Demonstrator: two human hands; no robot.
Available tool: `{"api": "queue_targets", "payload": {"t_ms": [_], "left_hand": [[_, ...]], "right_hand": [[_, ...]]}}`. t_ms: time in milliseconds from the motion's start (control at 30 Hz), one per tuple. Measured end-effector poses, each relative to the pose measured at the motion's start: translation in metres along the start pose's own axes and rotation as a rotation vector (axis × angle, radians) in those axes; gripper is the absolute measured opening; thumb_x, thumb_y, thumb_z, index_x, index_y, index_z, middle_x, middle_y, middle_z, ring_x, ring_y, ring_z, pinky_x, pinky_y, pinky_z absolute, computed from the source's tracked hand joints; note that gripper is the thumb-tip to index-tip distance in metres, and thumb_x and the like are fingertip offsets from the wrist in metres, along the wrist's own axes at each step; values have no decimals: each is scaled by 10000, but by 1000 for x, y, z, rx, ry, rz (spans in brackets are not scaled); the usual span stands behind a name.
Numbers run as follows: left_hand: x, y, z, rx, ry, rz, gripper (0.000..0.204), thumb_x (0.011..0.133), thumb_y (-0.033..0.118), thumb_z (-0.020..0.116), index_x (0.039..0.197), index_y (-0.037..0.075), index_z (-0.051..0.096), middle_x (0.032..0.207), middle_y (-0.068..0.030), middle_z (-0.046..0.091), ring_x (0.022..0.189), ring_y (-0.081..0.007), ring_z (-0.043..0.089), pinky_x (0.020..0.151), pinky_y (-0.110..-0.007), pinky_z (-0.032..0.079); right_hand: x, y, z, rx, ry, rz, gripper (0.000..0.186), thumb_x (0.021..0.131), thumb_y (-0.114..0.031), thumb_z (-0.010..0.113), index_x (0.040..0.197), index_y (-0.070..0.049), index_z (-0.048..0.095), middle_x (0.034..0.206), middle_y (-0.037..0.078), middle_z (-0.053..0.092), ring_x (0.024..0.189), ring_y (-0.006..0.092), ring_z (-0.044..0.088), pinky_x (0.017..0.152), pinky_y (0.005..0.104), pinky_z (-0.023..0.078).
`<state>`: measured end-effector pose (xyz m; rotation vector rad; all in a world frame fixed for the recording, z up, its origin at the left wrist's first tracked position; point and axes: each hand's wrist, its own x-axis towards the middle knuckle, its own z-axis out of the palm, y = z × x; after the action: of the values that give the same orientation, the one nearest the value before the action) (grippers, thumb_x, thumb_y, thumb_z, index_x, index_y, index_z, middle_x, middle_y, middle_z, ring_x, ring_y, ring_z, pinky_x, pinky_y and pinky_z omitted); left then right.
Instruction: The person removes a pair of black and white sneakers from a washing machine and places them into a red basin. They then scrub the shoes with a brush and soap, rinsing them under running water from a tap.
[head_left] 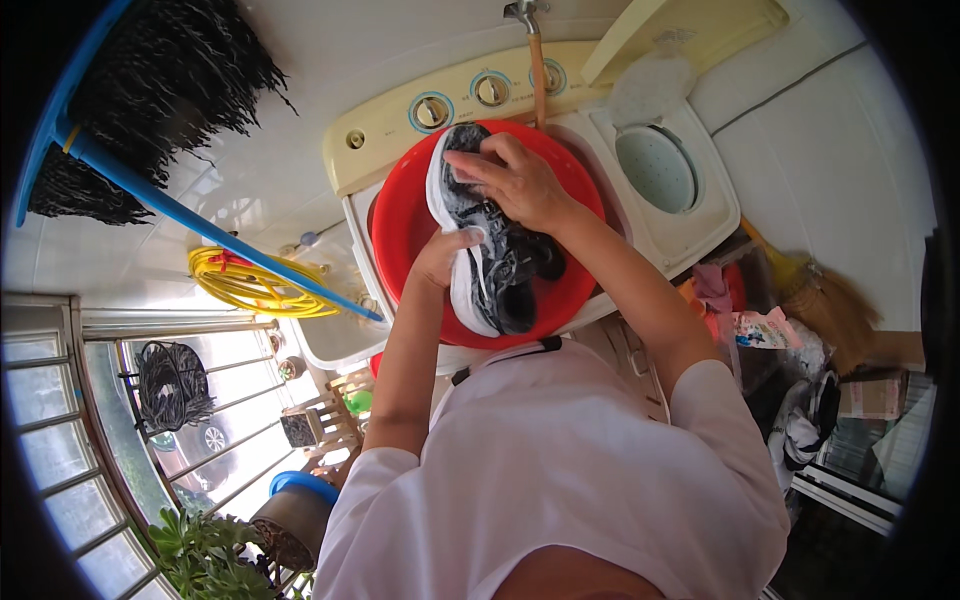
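A wet black sneaker point(462, 210) with a thick white sole is held tilted over a red basin point(398, 225), and white suds streak its upper. My left hand point(447, 254) grips the sneaker at the middle of its sole, thumb over the side. Bent over the sneaker's far end is my right hand point(518, 182), its fingertips against the sudsy surface. Whatever lies under those fingers, if anything, is hidden. Beside the sneaker, below my right wrist, a dark shape point(546, 262) shows in the basin; I cannot tell what it is.
The basin rests on a cream twin-tub washing machine point(385, 135) with a spin tub point(655, 168) at right. A tap point(524, 12) with a hose hangs behind. A blue mop handle point(215, 232), yellow hose coil point(255, 285) and sink point(335, 335) are left; a straw broom point(825, 305) leans right.
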<state>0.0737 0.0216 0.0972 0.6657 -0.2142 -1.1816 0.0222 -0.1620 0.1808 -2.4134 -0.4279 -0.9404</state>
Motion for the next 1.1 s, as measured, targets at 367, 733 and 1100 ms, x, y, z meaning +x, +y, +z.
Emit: {"api": "queue_targets", "payload": {"t_ms": [367,733,1100], "left_hand": [[3,0,-10,-211,-147,104,722,680,61,652,1375,-45,489,1199,-193,673,1058,-344,696,983,-456,564],[16,10,23,183,163,9,507,789,29,692,1281,-8,573,1099,-118,697,958,-256,709,863,-395,594],[15,4,45,544,358,238,970,645,5,803,1492,-26,332,1196,-116,621,1046,-205,642,896,-348,549]], "right_hand": [[-12,-26,-4,703,-134,396,702,763,92,695,1384,-229,625,983,56,488,960,236,525,921,344,463],[10,9,-3,95,-30,233,600,745,-19,757,1294,-254,692,959,45,483,874,227,566,775,347,524],[2,4,-9,-45,185,342,625,755,17,731,1336,-200,654,989,87,548,888,268,590,802,367,513]]}}
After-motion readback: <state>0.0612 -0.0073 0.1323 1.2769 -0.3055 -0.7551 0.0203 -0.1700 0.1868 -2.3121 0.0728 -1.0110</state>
